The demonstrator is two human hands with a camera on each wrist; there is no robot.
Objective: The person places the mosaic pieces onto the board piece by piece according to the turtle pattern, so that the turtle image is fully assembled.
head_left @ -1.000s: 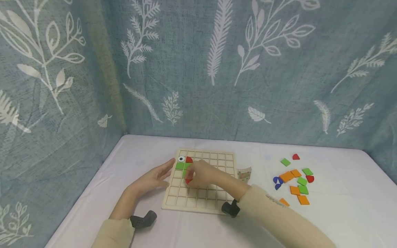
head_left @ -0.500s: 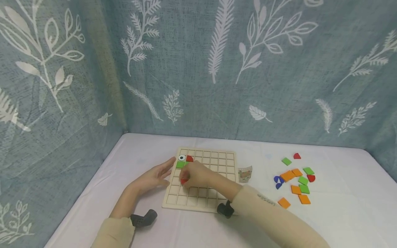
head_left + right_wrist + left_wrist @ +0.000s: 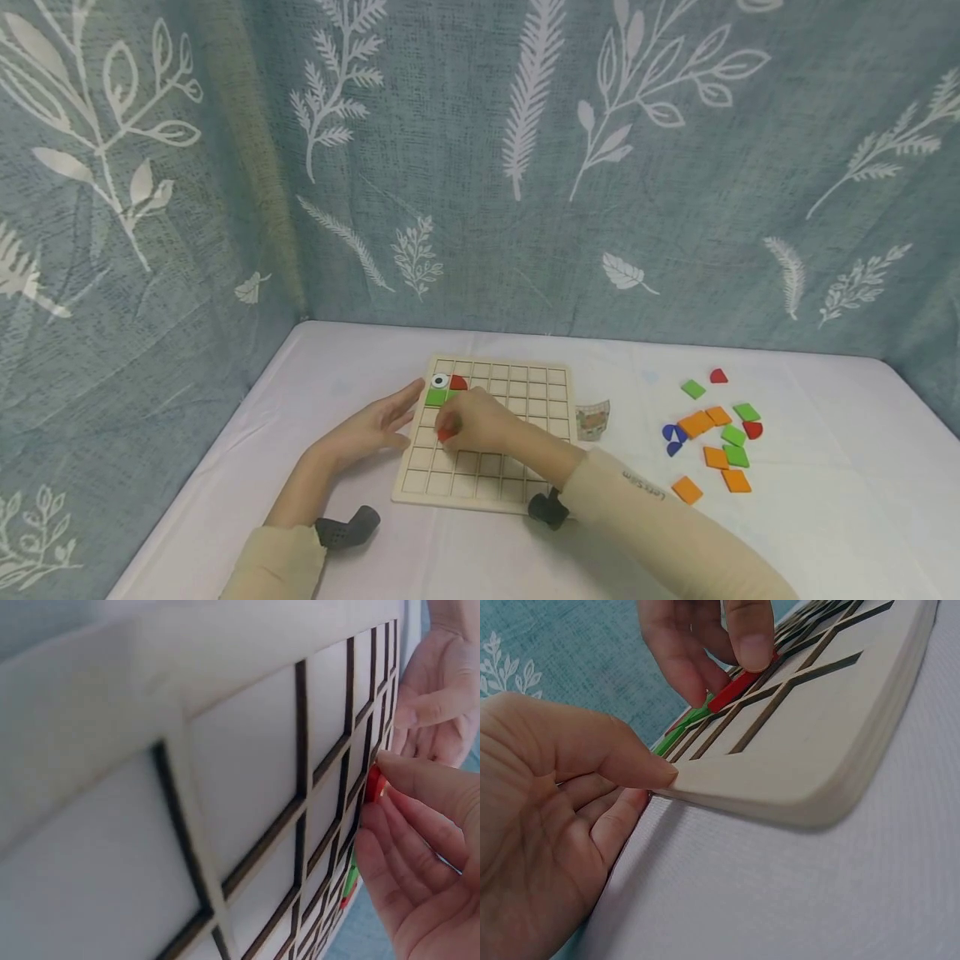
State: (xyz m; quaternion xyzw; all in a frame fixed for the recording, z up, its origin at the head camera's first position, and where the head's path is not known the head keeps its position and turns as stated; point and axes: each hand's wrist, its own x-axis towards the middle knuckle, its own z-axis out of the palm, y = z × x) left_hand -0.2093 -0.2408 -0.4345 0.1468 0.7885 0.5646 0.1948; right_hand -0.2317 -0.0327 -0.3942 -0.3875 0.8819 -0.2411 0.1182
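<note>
A wooden grid board (image 3: 465, 502) lies on the table. In its top left cells sit a white eye tile (image 3: 440, 381), a red rounded tile (image 3: 458, 382) and a green tile (image 3: 436, 397). My right hand (image 3: 480, 421) pinches a red tile (image 3: 739, 691) between thumb and fingers, low over the cells near the left side. The hand hides part of the board behind it. My left hand (image 3: 371, 429) rests at the board's left edge, its fingers extended and its thumb touching the rim in the left wrist view.
Loose orange tiles (image 3: 696, 425), green tiles (image 3: 746, 412), red tiles (image 3: 752, 430) and blue tiles (image 3: 674, 435) lie scattered at the right. A small printed card (image 3: 593, 420) lies against the board's right side. A patterned cloth (image 3: 465, 167) hangs behind the table.
My right hand has shifted slightly left with the red tile and now covers a green tile lower on the board. The left hand stays at the edge.
</note>
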